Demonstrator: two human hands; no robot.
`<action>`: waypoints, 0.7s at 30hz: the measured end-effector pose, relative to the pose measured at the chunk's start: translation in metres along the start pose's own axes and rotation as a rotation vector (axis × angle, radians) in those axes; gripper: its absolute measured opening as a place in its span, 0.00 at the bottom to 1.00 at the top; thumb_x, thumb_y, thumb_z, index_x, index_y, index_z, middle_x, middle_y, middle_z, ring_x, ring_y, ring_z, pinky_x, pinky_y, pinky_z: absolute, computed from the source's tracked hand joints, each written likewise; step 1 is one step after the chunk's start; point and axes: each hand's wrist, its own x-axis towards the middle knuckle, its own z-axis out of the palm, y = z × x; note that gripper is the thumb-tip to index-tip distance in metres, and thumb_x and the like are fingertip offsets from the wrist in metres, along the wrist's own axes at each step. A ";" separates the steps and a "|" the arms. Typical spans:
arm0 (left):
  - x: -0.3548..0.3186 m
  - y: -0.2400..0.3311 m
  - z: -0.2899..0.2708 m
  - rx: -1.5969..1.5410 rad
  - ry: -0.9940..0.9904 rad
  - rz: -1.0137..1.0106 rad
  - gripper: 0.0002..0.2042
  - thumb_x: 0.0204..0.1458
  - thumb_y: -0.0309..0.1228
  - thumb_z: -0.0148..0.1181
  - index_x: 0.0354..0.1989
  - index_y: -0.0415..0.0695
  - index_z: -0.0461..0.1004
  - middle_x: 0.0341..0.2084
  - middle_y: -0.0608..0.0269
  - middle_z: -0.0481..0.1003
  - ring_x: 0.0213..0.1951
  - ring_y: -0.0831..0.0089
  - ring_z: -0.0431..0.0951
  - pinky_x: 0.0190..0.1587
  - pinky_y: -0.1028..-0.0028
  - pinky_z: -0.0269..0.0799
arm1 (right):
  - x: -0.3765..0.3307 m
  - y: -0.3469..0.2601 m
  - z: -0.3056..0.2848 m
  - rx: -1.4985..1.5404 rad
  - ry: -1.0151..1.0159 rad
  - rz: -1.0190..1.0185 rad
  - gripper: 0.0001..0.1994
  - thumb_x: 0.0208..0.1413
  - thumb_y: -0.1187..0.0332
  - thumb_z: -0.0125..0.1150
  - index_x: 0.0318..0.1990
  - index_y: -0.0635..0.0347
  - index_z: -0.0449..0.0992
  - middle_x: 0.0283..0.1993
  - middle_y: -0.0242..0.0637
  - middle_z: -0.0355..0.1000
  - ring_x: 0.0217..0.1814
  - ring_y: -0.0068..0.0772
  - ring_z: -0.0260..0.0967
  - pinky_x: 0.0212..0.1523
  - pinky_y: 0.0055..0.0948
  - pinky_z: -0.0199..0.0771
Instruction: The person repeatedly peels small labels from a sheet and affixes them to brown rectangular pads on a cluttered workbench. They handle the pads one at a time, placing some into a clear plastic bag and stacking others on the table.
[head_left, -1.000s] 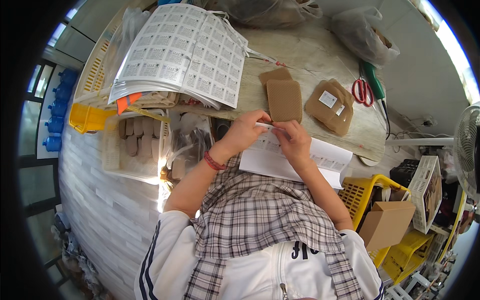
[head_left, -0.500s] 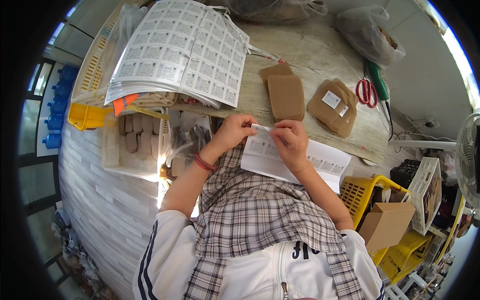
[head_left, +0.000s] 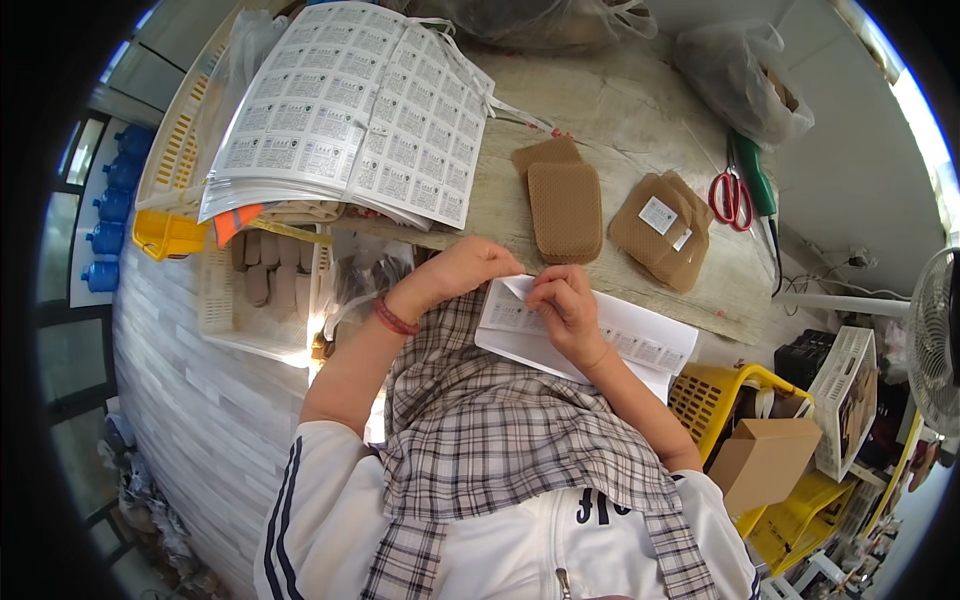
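A printed sheet of labels (head_left: 650, 345) lies across my lap at the table's near edge, its upper left corner lifted. My left hand (head_left: 465, 268) is closed in a pinch at that corner, fingertips on the paper. Over the sheet's left half my right hand (head_left: 566, 312) is bent with thumb and fingers together at the paper; whether a peeled label is between them is too small to tell. Just beyond my hands is a stack of brown mesh-textured pads (head_left: 565, 212). To its right more brown pads (head_left: 632, 232) overlap, with a white label (head_left: 657, 216) on top.
A thick pile of label sheets (head_left: 300, 110) sits at the left of the table. Red-handled scissors (head_left: 731, 200) and a green-handled corded tool (head_left: 757, 180) lie at the right. Below are a white crate (head_left: 222, 300) on the left and a yellow basket (head_left: 700, 398) on the right.
Both hands and the sheet have shifted slightly in view. The sheet's upper left corner looks more folded up, and my right hand has turned with its fingers curled closer over the sheet.
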 end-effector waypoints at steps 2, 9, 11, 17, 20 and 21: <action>0.006 -0.002 0.005 0.125 0.048 0.075 0.09 0.53 0.29 0.62 0.37 0.36 0.82 0.27 0.64 0.81 0.32 0.80 0.77 0.36 0.77 0.72 | 0.000 0.000 -0.001 -0.005 -0.012 0.000 0.09 0.43 0.80 0.66 0.31 0.56 0.77 0.40 0.35 0.72 0.42 0.40 0.69 0.41 0.33 0.70; 0.008 0.015 0.025 0.632 0.276 0.107 0.07 0.49 0.29 0.61 0.33 0.42 0.82 0.28 0.53 0.80 0.31 0.60 0.80 0.35 0.65 0.74 | 0.008 -0.027 -0.023 -0.175 -0.172 -0.377 0.10 0.39 0.79 0.65 0.30 0.55 0.75 0.39 0.32 0.73 0.41 0.41 0.70 0.46 0.37 0.73; 0.008 0.008 0.029 0.711 0.355 0.177 0.07 0.49 0.29 0.60 0.32 0.41 0.81 0.26 0.53 0.80 0.31 0.56 0.80 0.36 0.62 0.74 | 0.018 -0.032 -0.035 -0.053 -0.102 -0.217 0.08 0.46 0.81 0.63 0.33 0.58 0.74 0.37 0.35 0.72 0.39 0.37 0.71 0.46 0.30 0.73; -0.006 0.029 0.050 0.908 0.485 0.377 0.10 0.49 0.29 0.64 0.39 0.38 0.78 0.48 0.51 0.73 0.50 0.52 0.74 0.48 0.60 0.70 | 0.081 0.035 -0.067 0.373 0.150 0.474 0.01 0.62 0.77 0.57 0.39 0.63 0.71 0.34 0.27 0.70 0.34 0.16 0.64 0.35 0.19 0.66; 0.004 0.031 0.050 0.891 0.627 0.628 0.16 0.49 0.27 0.64 0.46 0.36 0.75 0.51 0.50 0.72 0.56 0.52 0.71 0.56 0.58 0.67 | 0.100 0.051 -0.061 0.359 0.123 0.564 0.01 0.62 0.77 0.57 0.38 0.63 0.71 0.31 0.27 0.69 0.32 0.17 0.63 0.32 0.19 0.65; 0.008 0.030 0.050 0.896 0.663 0.724 0.18 0.49 0.26 0.64 0.49 0.35 0.74 0.52 0.50 0.71 0.58 0.52 0.70 0.59 0.57 0.65 | 0.101 0.055 -0.059 0.333 0.121 0.584 0.02 0.61 0.76 0.58 0.38 0.63 0.72 0.31 0.27 0.69 0.32 0.17 0.64 0.32 0.19 0.65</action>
